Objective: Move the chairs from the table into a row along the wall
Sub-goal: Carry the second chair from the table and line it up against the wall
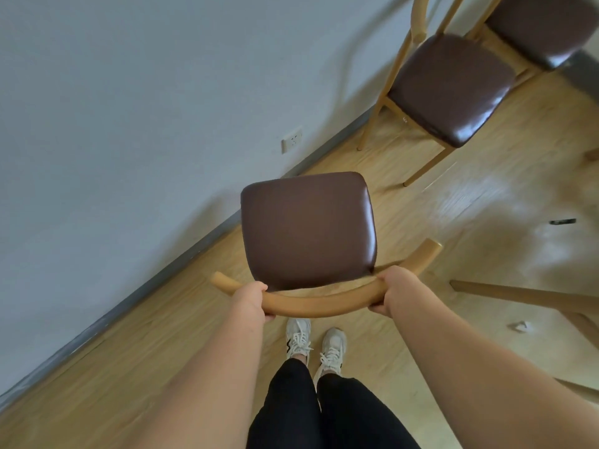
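Note:
A wooden chair with a brown padded seat [308, 228] is right in front of me, its seat pointing toward the grey wall [129, 92]. My left hand [251, 299] grips the left part of its curved wooden backrest [321, 304]. My right hand [393, 291] grips the right part of the same rail. Its legs are hidden under the seat. Two more chairs of the same kind stand by the wall at the upper right: a nearer chair [450, 89] and a farther chair [544, 27], side by side.
A dark baseboard [181, 257] runs along the wall, with a white socket [291, 140] above it. Wooden legs [525, 296] of another piece of furniture reach in from the right. A small dark object [562, 222] and a white scrap [518, 326] lie on the wooden floor.

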The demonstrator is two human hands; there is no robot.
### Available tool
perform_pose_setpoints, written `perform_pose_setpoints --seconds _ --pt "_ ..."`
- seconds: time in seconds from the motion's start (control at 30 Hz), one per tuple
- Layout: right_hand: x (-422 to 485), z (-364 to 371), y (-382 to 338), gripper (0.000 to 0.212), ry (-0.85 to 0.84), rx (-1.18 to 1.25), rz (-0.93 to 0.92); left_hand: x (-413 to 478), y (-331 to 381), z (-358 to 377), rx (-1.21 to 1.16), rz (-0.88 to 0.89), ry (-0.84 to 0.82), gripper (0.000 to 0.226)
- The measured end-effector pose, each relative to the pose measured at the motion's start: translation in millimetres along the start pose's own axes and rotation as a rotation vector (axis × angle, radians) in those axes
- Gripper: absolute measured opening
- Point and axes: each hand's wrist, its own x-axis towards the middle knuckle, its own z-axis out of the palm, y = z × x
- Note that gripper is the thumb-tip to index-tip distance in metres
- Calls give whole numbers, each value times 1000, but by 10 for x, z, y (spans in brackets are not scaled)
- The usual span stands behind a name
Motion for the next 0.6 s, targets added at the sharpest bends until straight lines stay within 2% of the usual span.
perform_pose_setpoints --seconds 0.13,0.23,0.33,0.47,0.53,0.6 --pt "163 -269 20 19 76 -65 -9 39 -350 7 -16 13 44 57" --pt "281 -407 -36 43 162 -136 -166 -3 -544 91 -28 61 18 50" --pt "306 -543 -109 51 232 -188 -316 -94 -728 243 1 52 -45 40" --pt "319 -716 -275 74 200 -145 -439 -105 -896 402 49 81 -43 35" --pt "368 -757 -344 72 166 -147 -506 -81 -923 433 60 105 -24 30" --pt "421 -745 -360 61 115 -164 -569 -63 -922 437 87 125 -30 25"
